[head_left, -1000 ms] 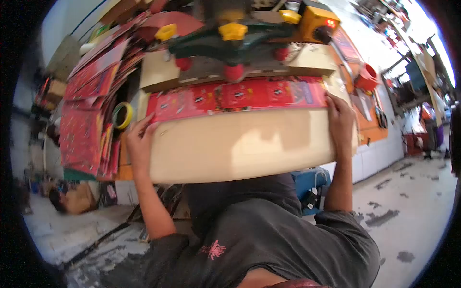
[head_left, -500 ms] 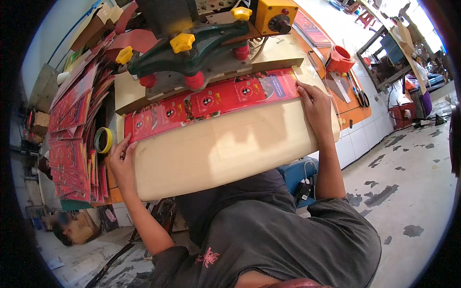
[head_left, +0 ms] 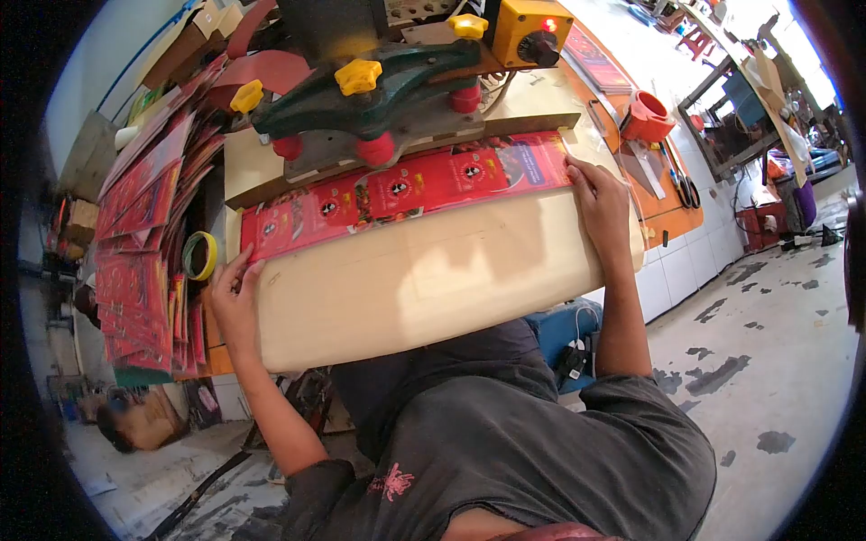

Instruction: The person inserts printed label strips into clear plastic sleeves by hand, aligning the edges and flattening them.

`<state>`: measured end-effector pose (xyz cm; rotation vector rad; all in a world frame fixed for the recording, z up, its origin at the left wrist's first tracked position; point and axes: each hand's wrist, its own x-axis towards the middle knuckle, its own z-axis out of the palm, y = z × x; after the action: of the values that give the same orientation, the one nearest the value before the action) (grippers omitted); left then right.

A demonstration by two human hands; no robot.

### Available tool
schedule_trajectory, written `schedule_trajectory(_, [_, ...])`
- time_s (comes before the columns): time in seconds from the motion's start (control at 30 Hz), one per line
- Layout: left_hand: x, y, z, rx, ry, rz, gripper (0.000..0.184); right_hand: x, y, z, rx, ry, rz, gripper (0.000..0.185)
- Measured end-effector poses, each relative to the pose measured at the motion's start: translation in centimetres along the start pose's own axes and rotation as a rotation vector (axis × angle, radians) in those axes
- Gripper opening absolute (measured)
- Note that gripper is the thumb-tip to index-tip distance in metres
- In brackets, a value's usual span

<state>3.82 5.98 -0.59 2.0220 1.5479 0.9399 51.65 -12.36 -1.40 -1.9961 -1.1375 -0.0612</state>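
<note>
A long red printed plastic sheet (head_left: 424, 189) with food pictures and round logos lies across a cream padded board (head_left: 433, 279). Its far edge runs along the front of a press machine (head_left: 379, 99) with a dark green bracket, yellow star knobs and red feet. My left hand (head_left: 236, 302) pinches the sheet's left end, thumb and fingers closed at the corner. At the opposite end, my right hand (head_left: 598, 203) has its thumb and forefinger closed on the right corner. A yellow control box (head_left: 532, 34) with a dial and a lit red lamp sits above the bracket.
Stacks of red printed packs (head_left: 140, 270) fill the left side, beside a yellow tape roll (head_left: 200, 256). To the right are a red tape dispenser (head_left: 647, 117), a ruler (head_left: 642, 171) and scissors (head_left: 683, 185) on the orange tabletop (head_left: 663, 212). Another person is low at left.
The red lamp on the yellow control box has lit up. The view has shifted slightly; both hands keep their places on the sheet's ends.
</note>
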Motion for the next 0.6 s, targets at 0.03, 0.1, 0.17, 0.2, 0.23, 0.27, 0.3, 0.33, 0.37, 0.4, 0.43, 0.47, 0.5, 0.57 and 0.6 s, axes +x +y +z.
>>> schedule_trajectory(0.03, [0.0,-0.1,0.0,-0.029,0.007,-0.011,0.034,0.0,0.1,0.1,0.003,-0.002,-0.003,0.026])
schedule_trajectory(0.1, [0.1,0.0,-0.1,-0.005,0.004,-0.003,0.034,0.1,0.3,0.2,-0.015,0.0,-0.001,0.026])
schedule_trajectory(0.17, [0.1,0.2,-0.2,0.018,-0.001,0.004,0.033,0.1,0.2,0.0,-0.014,-0.004,-0.002,0.026])
schedule_trajectory(0.2, [0.1,0.3,-0.3,0.033,-0.001,0.015,0.033,0.1,0.2,0.0,-0.015,-0.007,-0.001,0.026])
schedule_trajectory(0.23, [0.1,0.5,-0.3,0.049,0.0,0.026,0.033,0.1,0.3,0.0,-0.015,-0.008,-0.001,0.026])
schedule_trajectory(0.27, [0.0,0.7,-0.2,0.049,0.0,0.026,0.033,0.1,0.4,0.1,-0.008,0.005,-0.019,0.026])
schedule_trajectory(0.3, [0.0,0.9,-0.2,0.046,0.009,0.016,0.032,0.1,0.5,0.1,-0.001,0.018,-0.036,0.026])
schedule_trajectory(0.33, [0.0,1.0,-0.2,0.043,0.018,0.006,0.032,0.1,0.4,0.1,0.0,0.017,-0.036,0.026])
schedule_trajectory(0.37, [0.1,0.4,-0.2,0.043,0.018,0.006,0.032,0.1,0.2,0.1,0.087,0.015,-0.003,0.026])
schedule_trajectory(0.4, [0.3,-0.3,-0.2,0.006,0.008,-0.01,0.032,0.1,0.2,0.0,0.174,0.014,0.03,0.027])
schedule_trajectory(0.43, [0.5,-0.7,-0.2,-0.033,-0.004,-0.024,0.033,0.2,0.8,0.0,0.174,0.017,0.032,0.027])
schedule_trajectory(0.47, [0.6,-0.9,0.0,-0.035,-0.008,-0.02,0.033,0.6,1.9,-0.1,0.183,-0.035,0.059,0.027])
schedule_trajectory(0.5, [0.7,-0.6,0.0,-0.111,-0.018,-0.07,0.035,1.0,2.0,-0.4,0.192,-0.087,0.085,0.029])
schedule_trajectory(0.57, [1.1,-0.2,0.0,-0.188,-0.027,-0.119,0.037,1.4,1.4,-1.1,0.176,-0.148,0.118,0.031])
schedule_trajectory(0.6, [1.6,-0.2,0.0,-0.177,-0.06,-0.124,0.039,1.6,0.9,-1.3,0.163,-0.211,0.15,0.033])
